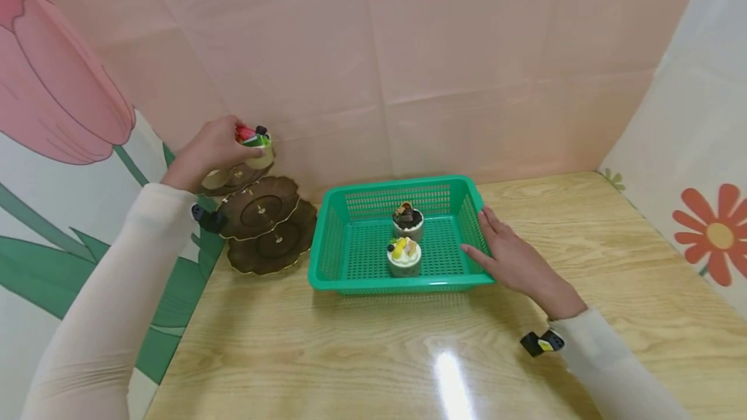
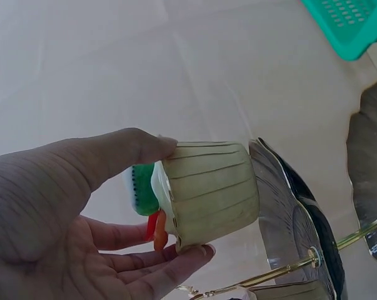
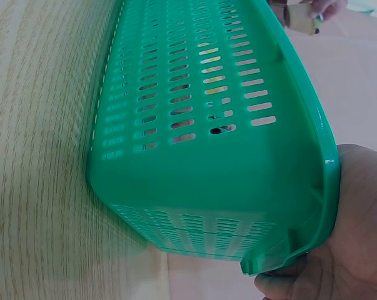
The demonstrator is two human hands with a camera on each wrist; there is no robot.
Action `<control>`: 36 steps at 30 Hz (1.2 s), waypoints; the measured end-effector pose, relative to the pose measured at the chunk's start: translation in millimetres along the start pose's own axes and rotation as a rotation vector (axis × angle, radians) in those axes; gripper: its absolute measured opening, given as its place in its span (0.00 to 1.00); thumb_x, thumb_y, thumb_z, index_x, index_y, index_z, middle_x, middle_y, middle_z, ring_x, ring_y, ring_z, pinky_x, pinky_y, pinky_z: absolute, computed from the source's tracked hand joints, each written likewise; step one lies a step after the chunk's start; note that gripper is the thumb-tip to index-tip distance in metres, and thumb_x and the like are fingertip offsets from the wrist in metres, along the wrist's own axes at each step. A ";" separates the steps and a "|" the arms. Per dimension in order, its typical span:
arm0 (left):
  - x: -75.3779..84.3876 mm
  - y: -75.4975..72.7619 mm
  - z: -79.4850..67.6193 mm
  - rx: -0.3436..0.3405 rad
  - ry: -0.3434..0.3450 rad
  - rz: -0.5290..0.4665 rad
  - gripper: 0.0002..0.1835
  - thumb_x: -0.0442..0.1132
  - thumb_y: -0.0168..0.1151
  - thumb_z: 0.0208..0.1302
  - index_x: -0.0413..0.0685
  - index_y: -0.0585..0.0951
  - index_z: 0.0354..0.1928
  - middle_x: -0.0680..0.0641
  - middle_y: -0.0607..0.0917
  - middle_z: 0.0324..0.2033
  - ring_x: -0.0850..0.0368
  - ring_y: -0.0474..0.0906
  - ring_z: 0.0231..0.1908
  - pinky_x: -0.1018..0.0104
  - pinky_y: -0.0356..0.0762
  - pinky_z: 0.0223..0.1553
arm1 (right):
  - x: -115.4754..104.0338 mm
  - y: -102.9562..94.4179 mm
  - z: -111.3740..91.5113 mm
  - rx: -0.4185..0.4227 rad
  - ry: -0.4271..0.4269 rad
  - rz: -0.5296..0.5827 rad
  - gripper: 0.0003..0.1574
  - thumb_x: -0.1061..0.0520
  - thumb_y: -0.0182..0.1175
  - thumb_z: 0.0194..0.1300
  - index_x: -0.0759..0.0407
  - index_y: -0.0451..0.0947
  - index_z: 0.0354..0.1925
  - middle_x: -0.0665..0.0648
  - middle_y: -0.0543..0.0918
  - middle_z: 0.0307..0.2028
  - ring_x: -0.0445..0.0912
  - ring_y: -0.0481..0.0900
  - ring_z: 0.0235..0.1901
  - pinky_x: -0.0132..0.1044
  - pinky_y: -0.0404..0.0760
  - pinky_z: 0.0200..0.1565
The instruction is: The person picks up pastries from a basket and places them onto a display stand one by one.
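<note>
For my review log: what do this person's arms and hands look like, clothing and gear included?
The left hand and right hand are bare, with no gloves. The left sleeve and right sleeve are long and off-white. Each wrist carries a small black device, the left one dark, the right one showing a yellow patch. No cables show.

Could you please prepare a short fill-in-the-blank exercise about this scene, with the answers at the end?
1. The left hand holds a cupcake near the ____ tier of the stand.
2. In all, the stand has ____ tiers.
3. The right hand touches the basket, whose colour is ____.
4. Inside the basket there are exactly ____ cupcakes.

Missing words: top; three; green; two.
</note>
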State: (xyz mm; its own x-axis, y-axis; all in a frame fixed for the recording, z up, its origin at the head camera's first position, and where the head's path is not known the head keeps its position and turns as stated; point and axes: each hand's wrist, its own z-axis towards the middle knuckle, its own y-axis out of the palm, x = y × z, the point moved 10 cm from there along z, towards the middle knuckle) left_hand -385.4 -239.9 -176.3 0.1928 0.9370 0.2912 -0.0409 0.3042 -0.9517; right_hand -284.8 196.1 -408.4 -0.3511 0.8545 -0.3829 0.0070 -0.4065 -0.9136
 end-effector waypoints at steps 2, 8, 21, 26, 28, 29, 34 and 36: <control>-1.1 0.5 1.0 0.006 -0.005 0.006 0.26 0.45 0.71 0.61 0.30 0.74 0.49 0.37 0.78 0.39 0.46 0.74 0.35 0.62 0.73 0.30 | -0.3 0.6 -0.3 -0.001 -0.001 0.002 0.56 0.33 0.47 0.78 0.75 0.41 0.77 0.74 0.41 0.78 0.73 0.49 0.73 0.67 0.61 0.66; -3.1 0.9 3.7 0.023 -0.001 0.027 0.22 0.45 0.70 0.60 0.32 0.75 0.41 0.41 0.77 0.32 0.48 0.73 0.29 0.61 0.71 0.27 | -0.8 1.1 -0.1 -0.001 0.000 0.004 0.56 0.33 0.47 0.78 0.75 0.41 0.77 0.74 0.41 0.78 0.73 0.49 0.73 0.67 0.61 0.66; -12.1 6.6 7.3 -0.002 -0.007 0.076 0.19 0.44 0.71 0.60 0.33 0.77 0.34 0.43 0.76 0.25 0.49 0.70 0.26 0.62 0.69 0.24 | -2.5 0.4 0.5 -0.005 0.005 0.002 0.56 0.35 0.48 0.78 0.75 0.41 0.77 0.74 0.42 0.78 0.73 0.50 0.73 0.67 0.62 0.66; -10.2 6.4 5.9 -0.006 -0.011 0.094 0.20 0.45 0.71 0.61 0.31 0.77 0.37 0.41 0.77 0.28 0.46 0.70 0.29 0.61 0.69 0.26 | -3.2 0.0 0.0 0.001 0.000 0.005 0.57 0.33 0.47 0.78 0.76 0.42 0.77 0.75 0.42 0.77 0.73 0.50 0.73 0.67 0.62 0.65; -9.2 6.0 5.0 -0.004 -0.011 0.102 0.20 0.45 0.71 0.61 0.32 0.77 0.36 0.42 0.77 0.27 0.46 0.69 0.29 0.60 0.68 0.26 | -3.3 0.1 0.0 0.003 -0.004 0.006 0.57 0.33 0.47 0.78 0.76 0.42 0.77 0.75 0.42 0.77 0.74 0.51 0.73 0.67 0.62 0.65; -8.9 5.8 4.6 -0.002 -0.012 0.105 0.20 0.45 0.71 0.61 0.32 0.77 0.36 0.42 0.77 0.27 0.46 0.69 0.30 0.60 0.68 0.26 | -3.1 0.1 0.0 0.003 -0.004 0.006 0.57 0.33 0.47 0.77 0.75 0.42 0.77 0.75 0.42 0.77 0.74 0.51 0.73 0.67 0.62 0.65; -9.8 6.0 4.2 0.002 -0.026 0.114 0.21 0.46 0.70 0.61 0.33 0.77 0.34 0.42 0.75 0.26 0.45 0.68 0.32 0.59 0.67 0.27 | -2.0 0.9 0.3 -0.006 -0.002 0.002 0.57 0.33 0.46 0.78 0.75 0.41 0.77 0.74 0.41 0.78 0.73 0.50 0.73 0.67 0.61 0.66; -10.6 6.1 4.6 0.003 -0.031 0.118 0.21 0.47 0.70 0.61 0.33 0.77 0.34 0.42 0.75 0.27 0.45 0.68 0.32 0.58 0.67 0.27 | -1.9 0.9 0.1 -0.009 0.001 0.002 0.57 0.33 0.46 0.78 0.75 0.41 0.77 0.74 0.41 0.78 0.73 0.49 0.73 0.67 0.61 0.66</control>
State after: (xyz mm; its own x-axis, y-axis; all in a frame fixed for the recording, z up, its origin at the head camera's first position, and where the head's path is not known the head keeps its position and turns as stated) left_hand -392.2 -247.2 -184.7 0.1555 0.9714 0.1796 -0.0645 0.1915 -0.9794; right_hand -284.2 194.0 -408.6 -0.3504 0.8540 -0.3845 0.0162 -0.4050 -0.9142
